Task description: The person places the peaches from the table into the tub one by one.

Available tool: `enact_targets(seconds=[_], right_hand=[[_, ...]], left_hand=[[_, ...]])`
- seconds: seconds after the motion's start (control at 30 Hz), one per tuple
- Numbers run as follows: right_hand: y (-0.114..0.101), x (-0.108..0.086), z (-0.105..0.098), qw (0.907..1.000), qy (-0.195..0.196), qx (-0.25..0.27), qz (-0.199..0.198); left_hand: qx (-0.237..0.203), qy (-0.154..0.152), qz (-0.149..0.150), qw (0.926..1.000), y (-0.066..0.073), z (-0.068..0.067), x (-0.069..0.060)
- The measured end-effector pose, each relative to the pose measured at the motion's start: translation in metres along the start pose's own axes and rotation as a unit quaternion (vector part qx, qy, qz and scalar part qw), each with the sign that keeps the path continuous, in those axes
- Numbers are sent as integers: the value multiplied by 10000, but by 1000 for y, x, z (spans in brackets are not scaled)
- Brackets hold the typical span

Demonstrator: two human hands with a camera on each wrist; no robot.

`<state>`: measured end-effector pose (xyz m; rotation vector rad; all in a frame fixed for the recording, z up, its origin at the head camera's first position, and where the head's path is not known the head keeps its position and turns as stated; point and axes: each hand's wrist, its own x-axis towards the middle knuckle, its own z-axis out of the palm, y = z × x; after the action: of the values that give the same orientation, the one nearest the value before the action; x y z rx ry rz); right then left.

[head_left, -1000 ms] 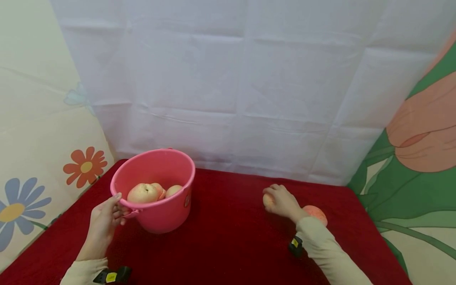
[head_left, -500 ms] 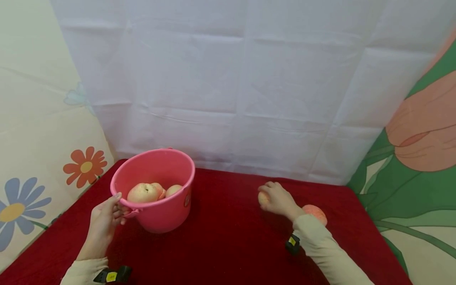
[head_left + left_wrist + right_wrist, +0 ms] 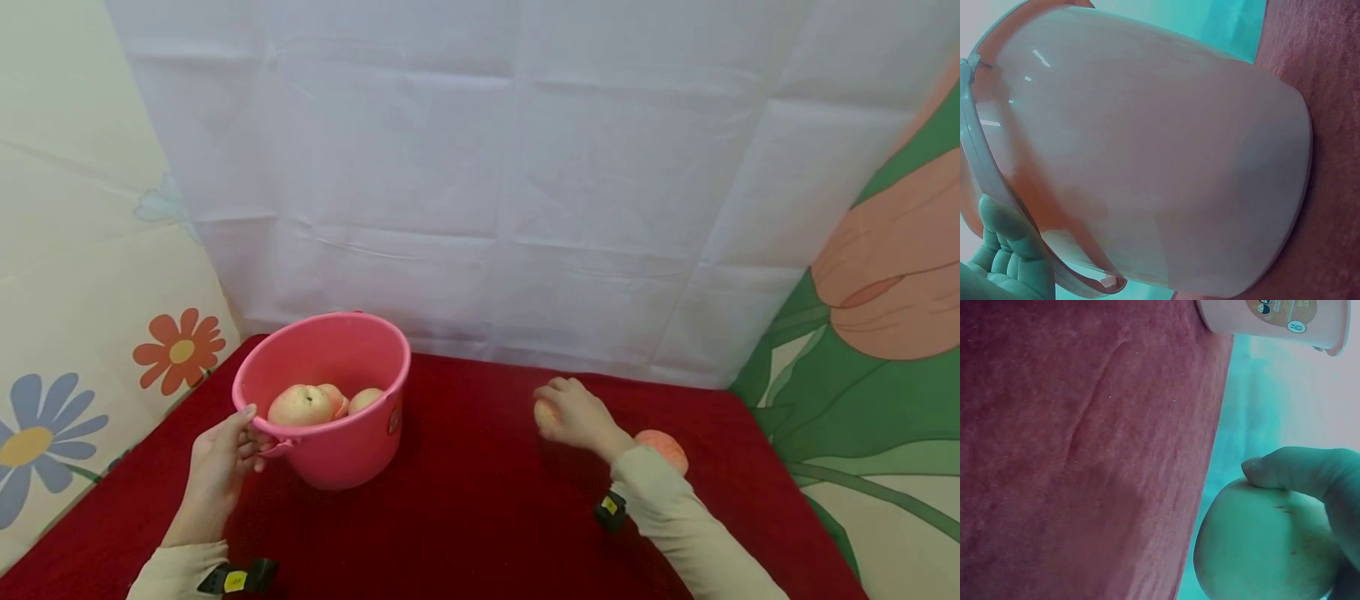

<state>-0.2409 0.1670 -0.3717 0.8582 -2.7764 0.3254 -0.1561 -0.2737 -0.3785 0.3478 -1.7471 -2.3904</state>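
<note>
A pink bucket (image 3: 345, 460) stands at the left of the table, with several pale peaches (image 3: 302, 406) inside. My left hand (image 3: 213, 468) grips its near left edge, where the rim and the handle (image 3: 982, 144) run. In the left wrist view the thumb lies against the handle. Right of the middle, my right hand (image 3: 583, 418) holds a peach (image 3: 1260, 544), the thumb across its top in the right wrist view; fingers cover part of it. The held peach appears raised off the cloth. Another reddish peach (image 3: 663, 451) lies behind the right wrist, partly hidden by the sleeve.
A dark red cloth (image 3: 472, 500) covers the table. Behind its back edge hangs a creased white sheet (image 3: 480, 183). Flower-printed cloths flank it, with daisies (image 3: 180, 350) on the left and a large tulip (image 3: 892, 283) on the right.
My right hand has moved a little to the left with the peach, away from the other peach and toward the bucket. The left hand and bucket stay where they were.
</note>
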Motion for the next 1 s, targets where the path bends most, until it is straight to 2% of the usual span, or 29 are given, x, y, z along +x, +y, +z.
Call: enact_targets(seconds=[0.17, 0.53, 1.0], right_hand=[[-4, 4, -6, 9999, -149, 11, 49], [-9, 14, -12, 9998, -182, -86, 44], [-19, 24, -25, 9993, -58, -282, -238]], left_hand=[[-15, -52, 9, 10000, 0, 0, 0], [-55, -72, 31, 10000, 0, 0, 0], [-6, -26, 136, 9999, -2, -1, -1]])
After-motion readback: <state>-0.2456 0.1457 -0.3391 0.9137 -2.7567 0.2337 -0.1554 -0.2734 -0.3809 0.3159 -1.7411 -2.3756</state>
